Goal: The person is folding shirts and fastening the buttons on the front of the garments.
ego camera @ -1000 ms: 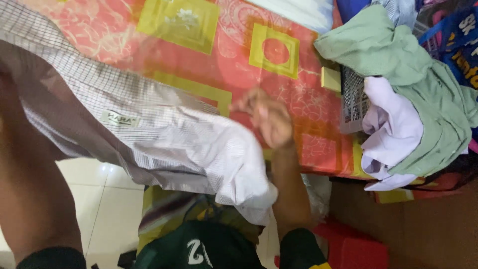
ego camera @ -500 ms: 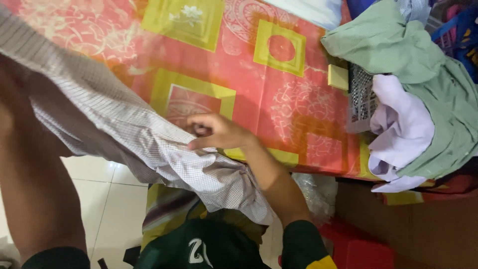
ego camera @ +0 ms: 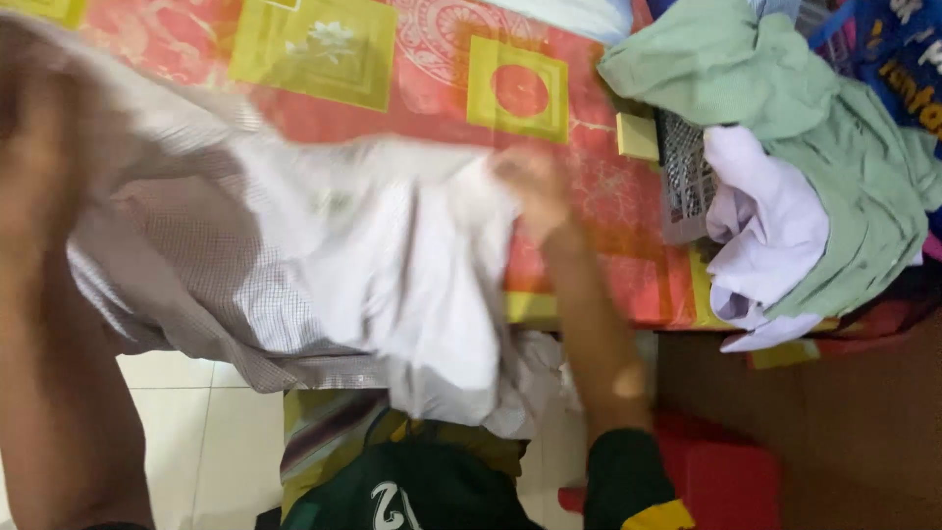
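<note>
a person's right hand (ego camera: pixel 530 186), blurred, is gripping the right edge of a checked shirt (ego camera: pixel 294 275) w/ a pale lining, over a red-and-yellow patterned cloth (ego camera: pixel 392 59). the shirt is spreading leftward from that grip, hanging off the near edge above the tiled floor (ego camera: pixel 216 432). left arm is looming at far left; its hand is hidden, grip can't be told. vs half a sec ago, the shirt is opened wider, the hand farther right. thin, finely gridded fabric; a rumpled pile of green and lilac clothes (ego camera: pixel 785 177) is lying at right.
</note>
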